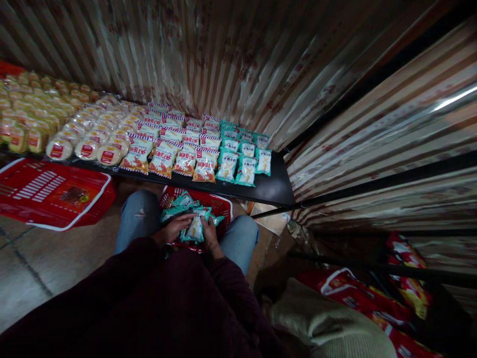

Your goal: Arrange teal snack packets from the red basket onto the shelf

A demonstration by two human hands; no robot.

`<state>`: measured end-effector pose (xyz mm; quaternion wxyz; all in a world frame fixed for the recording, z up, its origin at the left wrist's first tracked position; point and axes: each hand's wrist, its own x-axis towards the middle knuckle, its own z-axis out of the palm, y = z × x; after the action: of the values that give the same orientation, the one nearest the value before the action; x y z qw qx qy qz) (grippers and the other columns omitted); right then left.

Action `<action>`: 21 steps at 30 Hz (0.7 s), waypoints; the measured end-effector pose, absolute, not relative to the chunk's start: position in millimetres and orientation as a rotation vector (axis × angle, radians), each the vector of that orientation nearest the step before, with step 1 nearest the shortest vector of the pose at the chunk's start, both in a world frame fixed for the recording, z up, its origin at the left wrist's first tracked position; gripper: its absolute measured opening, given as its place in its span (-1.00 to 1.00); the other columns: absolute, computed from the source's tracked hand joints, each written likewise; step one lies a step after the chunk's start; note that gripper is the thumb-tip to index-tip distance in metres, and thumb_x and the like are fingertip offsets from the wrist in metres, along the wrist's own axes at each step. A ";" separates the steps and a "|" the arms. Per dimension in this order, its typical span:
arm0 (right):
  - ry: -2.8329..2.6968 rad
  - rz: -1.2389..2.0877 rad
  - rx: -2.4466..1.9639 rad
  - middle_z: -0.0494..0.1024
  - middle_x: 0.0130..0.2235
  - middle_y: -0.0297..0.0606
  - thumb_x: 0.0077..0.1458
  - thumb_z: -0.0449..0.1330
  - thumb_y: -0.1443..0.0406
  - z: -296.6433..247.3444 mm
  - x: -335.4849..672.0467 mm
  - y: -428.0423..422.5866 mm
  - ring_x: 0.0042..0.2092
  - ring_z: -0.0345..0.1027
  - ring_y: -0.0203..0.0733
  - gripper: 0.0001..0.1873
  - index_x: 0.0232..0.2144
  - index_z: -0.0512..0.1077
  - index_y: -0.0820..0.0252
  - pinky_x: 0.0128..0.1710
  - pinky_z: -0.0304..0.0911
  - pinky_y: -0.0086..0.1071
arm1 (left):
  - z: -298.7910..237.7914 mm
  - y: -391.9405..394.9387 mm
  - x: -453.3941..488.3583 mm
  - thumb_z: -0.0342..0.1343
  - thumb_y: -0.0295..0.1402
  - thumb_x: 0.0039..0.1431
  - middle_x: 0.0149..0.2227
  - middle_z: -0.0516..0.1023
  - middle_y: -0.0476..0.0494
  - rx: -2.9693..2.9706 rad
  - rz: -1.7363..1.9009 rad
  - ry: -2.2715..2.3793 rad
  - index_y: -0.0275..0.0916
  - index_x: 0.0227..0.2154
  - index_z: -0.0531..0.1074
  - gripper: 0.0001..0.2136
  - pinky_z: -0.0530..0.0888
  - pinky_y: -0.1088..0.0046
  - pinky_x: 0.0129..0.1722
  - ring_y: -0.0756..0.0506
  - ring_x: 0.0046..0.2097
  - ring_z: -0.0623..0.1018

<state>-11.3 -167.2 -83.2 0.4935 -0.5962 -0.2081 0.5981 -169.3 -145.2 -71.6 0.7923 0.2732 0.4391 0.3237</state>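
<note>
My left hand (172, 229) and my right hand (209, 234) are down between my knees, both closed on a small stack of teal snack packets (195, 227). They hold it over a red basket (219, 205) that contains more teal packets. In front lies a black shelf (274, 188) with rows of the same teal packets (242, 156) at its right end. Left of those are red-and-white striped packets (175, 149), and further left are round cakes in clear wrappers (89, 141).
A second red basket (55, 194) stands on the floor at the left with one dark packet inside. Corrugated metal walls (261, 59) close the back and right. Red snack bags (357, 293) and a beige cloth (328, 323) lie at the lower right.
</note>
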 end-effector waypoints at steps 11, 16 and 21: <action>-0.324 1.505 -1.434 0.57 -0.34 -0.34 -0.12 0.26 0.03 -85.6 -9.7 -163.5 -0.40 0.44 -0.22 -0.53 -0.18 0.35 0.11 -0.36 0.39 -0.34 | -79.4 -148.5 -164.0 0.36 -0.02 -0.24 0.01 0.50 -0.25 0.472 0.690 1.071 -0.19 -0.07 0.45 -0.37 0.35 0.23 0.00 -0.26 0.05 0.46; -0.357 1.562 -1.436 0.57 -0.36 -0.33 -0.15 0.28 0.03 -89.0 -12.6 -163.9 -0.40 0.45 -0.19 -0.53 -0.21 0.39 0.13 -0.33 0.39 -0.30 | -78.2 -149.6 -159.9 0.40 -0.04 -0.32 -0.07 0.54 -0.25 0.444 0.677 1.117 -0.20 -0.07 0.42 -0.32 0.43 0.26 -0.09 -0.24 -0.05 0.53; -0.396 1.585 -1.444 0.58 -0.33 -0.33 -0.17 0.30 0.00 -90.6 -13.9 -165.7 -0.33 0.46 -0.17 -0.49 -0.19 0.39 0.11 -0.29 0.38 -0.28 | -74.7 -151.3 -159.5 0.40 -0.06 -0.34 -0.08 0.54 -0.23 0.462 0.740 1.189 -0.23 -0.11 0.43 -0.35 0.45 0.36 -0.17 -0.20 -0.12 0.54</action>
<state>-13.9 -165.7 -90.6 0.4621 -0.5874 -0.1611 0.6446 -159.5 -151.3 -74.7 0.7404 0.2104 0.5419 0.3375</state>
